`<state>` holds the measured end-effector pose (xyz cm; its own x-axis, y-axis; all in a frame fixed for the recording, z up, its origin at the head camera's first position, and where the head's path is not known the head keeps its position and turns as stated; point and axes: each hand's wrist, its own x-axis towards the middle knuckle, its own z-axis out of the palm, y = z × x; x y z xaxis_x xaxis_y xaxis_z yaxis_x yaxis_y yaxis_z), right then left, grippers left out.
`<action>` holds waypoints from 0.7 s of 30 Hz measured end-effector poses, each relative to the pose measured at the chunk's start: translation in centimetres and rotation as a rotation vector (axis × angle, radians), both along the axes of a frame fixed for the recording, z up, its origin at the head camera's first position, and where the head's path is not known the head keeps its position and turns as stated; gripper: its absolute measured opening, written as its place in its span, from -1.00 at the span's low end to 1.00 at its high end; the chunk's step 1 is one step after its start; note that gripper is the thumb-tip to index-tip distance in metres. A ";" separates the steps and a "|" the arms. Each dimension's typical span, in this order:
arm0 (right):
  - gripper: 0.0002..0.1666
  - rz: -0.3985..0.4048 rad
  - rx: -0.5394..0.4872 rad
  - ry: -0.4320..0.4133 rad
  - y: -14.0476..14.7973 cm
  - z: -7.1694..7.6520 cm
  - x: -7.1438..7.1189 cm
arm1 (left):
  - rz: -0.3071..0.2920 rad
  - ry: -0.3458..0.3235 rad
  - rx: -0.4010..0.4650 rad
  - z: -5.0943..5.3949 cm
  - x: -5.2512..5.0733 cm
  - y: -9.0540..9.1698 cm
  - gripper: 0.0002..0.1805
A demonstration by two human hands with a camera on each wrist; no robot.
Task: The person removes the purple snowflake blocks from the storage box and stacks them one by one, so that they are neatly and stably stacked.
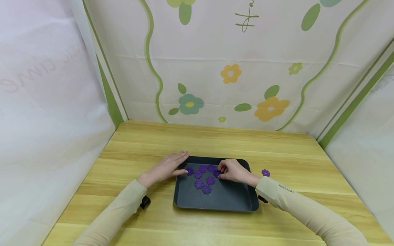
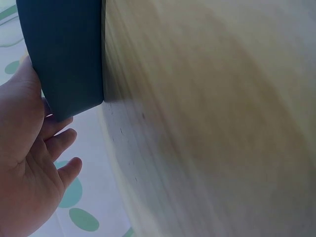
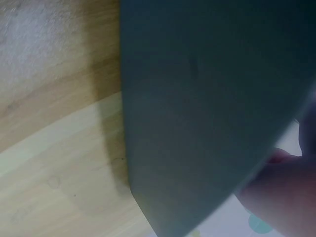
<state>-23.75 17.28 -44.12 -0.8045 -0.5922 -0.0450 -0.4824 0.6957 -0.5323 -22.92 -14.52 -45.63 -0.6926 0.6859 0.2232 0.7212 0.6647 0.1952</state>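
A dark rectangular tray (image 1: 215,201) rests on the wooden table, holding several purple interlocking flower-shaped discs (image 1: 198,184). At its far left corner lies my left hand (image 1: 167,168), fingers extended along the rim and thumb reaching inside beside a disc (image 1: 189,171). In the left wrist view, the loosely bent fingers (image 2: 61,143) touch the outside of the tray corner (image 2: 74,64). My right hand (image 1: 235,171) pinches a purple disc (image 1: 217,174) inside the tray. From the right wrist, the tray wall (image 3: 197,113) hides the fingertips.
One purple disc (image 1: 265,173) lies on the wooden table (image 1: 147,136) right of the tray, near the right sleeve. Behind the table hangs a white flower-print curtain (image 1: 209,78), with pale fabric at both sides.
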 end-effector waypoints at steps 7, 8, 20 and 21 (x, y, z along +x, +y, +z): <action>-0.78 0.025 0.006 0.013 0.0 -0.2 -0.1 | 0.003 -0.005 -0.005 0.0 -0.1 0.0 -0.22; -0.78 0.027 0.006 0.014 0.0 -0.2 -0.1 | 0.002 -0.004 -0.004 0.0 -0.1 0.0 -0.22; -0.75 0.042 0.007 -0.025 -0.1 -0.2 -0.2 | -0.002 -0.016 -0.008 0.1 0.1 -0.1 -0.23; -0.75 0.042 0.005 -0.030 -0.1 -0.2 -0.2 | 0.000 -0.018 -0.009 0.1 0.1 -0.1 -0.23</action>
